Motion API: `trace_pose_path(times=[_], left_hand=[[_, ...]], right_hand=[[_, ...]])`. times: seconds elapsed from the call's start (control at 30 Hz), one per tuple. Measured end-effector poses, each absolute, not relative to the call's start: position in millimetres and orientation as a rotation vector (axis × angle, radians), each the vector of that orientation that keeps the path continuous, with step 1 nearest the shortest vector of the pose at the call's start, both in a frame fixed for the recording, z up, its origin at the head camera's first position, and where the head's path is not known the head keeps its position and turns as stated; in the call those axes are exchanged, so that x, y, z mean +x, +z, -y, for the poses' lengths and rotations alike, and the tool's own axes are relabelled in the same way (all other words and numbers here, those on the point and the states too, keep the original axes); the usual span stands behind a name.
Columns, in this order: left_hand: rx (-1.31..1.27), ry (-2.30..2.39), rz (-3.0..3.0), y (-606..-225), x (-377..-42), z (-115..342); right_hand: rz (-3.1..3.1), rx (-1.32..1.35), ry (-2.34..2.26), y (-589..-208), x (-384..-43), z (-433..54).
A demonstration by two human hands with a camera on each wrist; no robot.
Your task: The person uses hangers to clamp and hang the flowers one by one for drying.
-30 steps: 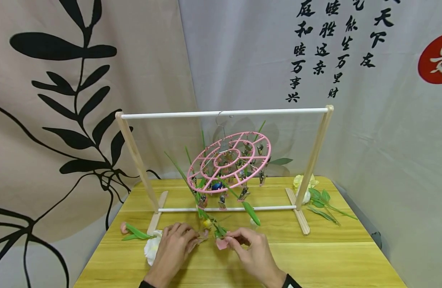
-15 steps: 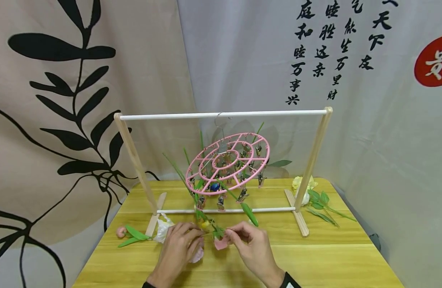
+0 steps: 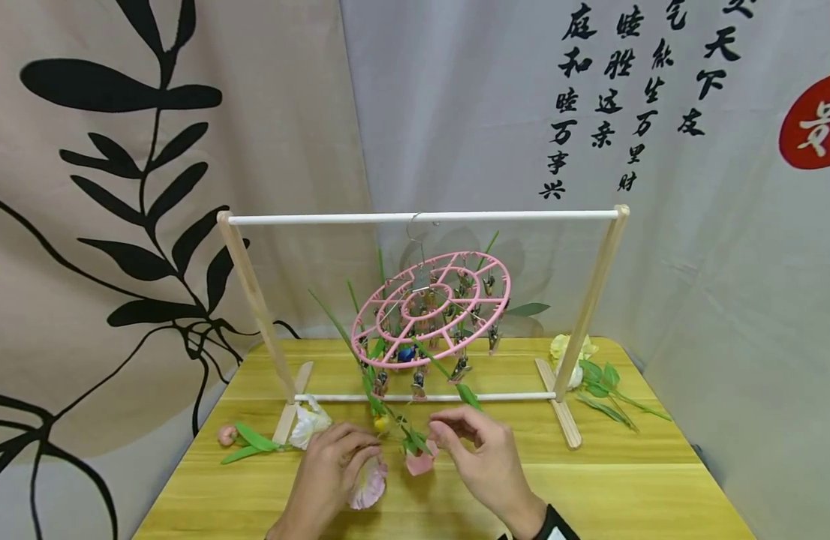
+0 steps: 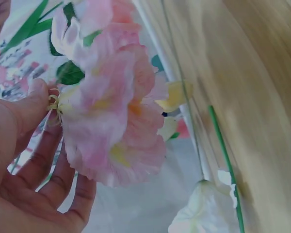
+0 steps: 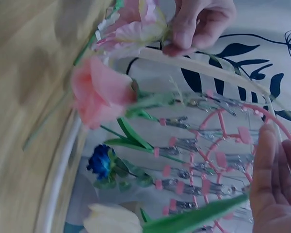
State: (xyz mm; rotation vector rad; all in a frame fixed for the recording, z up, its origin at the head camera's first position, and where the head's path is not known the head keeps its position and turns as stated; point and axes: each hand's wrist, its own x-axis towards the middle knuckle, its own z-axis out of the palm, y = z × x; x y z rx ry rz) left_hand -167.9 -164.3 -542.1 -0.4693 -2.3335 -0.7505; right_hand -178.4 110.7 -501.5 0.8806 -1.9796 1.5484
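My left hand (image 3: 329, 469) pinches a pale pink ruffled flower (image 3: 369, 486) at its base; thumb and index finger meet on thin yellowish strands (image 4: 56, 102) there in the left wrist view. To its right a pink rose (image 3: 422, 461) with green leaves hangs upside down. Beside that rose is my right hand (image 3: 484, 461), its fingers loosely bent and holding nothing. In the right wrist view its fingers (image 5: 269, 160) lie near the rim of a pink round clip hanger (image 5: 220, 121). The hanger (image 3: 449, 319), with several metal clips and stems, hangs tilted from a white bar (image 3: 422, 218).
Wooden posts (image 3: 593, 300) carry the bar above the wooden table (image 3: 590, 495). A white flower (image 3: 310, 421) and a peach bud (image 3: 227, 435) lie left; yellow and white flowers (image 3: 573, 352) lie right. A blue flower (image 5: 101, 161) and a white tulip (image 5: 114, 221) hang below the hanger.
My right hand has let go of the pink rose and drawn slightly right. The pale pink flower has come into fuller view below my left hand; the white flower has shifted up and away from that hand.
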Motion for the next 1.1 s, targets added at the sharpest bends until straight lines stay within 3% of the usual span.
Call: trace_pose_path(times=[0.47,1.1], left_hand=[[-0.477,-1.066,2.181,-530,-155,160],[-0.458,-1.337,2.148,-522,-147,114]], right_hand=[[1.868,0.615,1.401,-470,-205,-150],[2.015,0.567,1.413,-444,-248,-173]])
